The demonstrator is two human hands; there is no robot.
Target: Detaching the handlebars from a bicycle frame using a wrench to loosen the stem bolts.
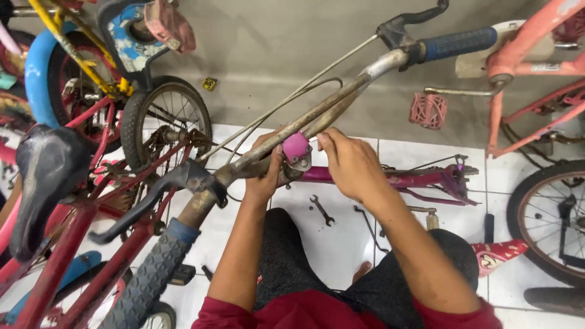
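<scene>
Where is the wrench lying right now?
In the head view, the wrench lies on the white floor tile at centre, between the person's forearms, just below the pink stem clamp.

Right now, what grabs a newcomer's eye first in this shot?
The rusty handlebar running diagonally across the frame, with its blue grips. At its middle, the left hand grasps the bar from below while the right hand pinches the pink stem clamp. Below them, a wrench lies on the white tile floor, with bicycles crowding both sides.
</scene>
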